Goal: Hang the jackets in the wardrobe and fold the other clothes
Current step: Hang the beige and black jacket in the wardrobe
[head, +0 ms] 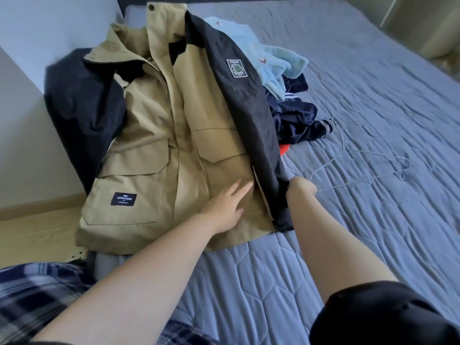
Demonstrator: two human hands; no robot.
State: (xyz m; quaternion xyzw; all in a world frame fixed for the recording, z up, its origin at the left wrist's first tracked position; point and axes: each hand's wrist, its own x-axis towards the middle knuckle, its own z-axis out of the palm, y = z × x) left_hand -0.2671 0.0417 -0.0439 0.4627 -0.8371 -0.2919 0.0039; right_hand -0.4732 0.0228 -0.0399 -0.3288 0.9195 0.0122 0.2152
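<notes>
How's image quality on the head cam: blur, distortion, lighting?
Head view: soft daylight, no glare; wide-angle bending at the edges; overall soft focus, with the left hand slightly motion-blurred on the tan jacket; right hand partly hidden by the black sleeve; thin wire hanger barely stands out against the blue bedspread.

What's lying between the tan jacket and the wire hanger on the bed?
In the head view, the jacket's black sleeve, gripped by the right hand, lies between it and the hanger.
</notes>
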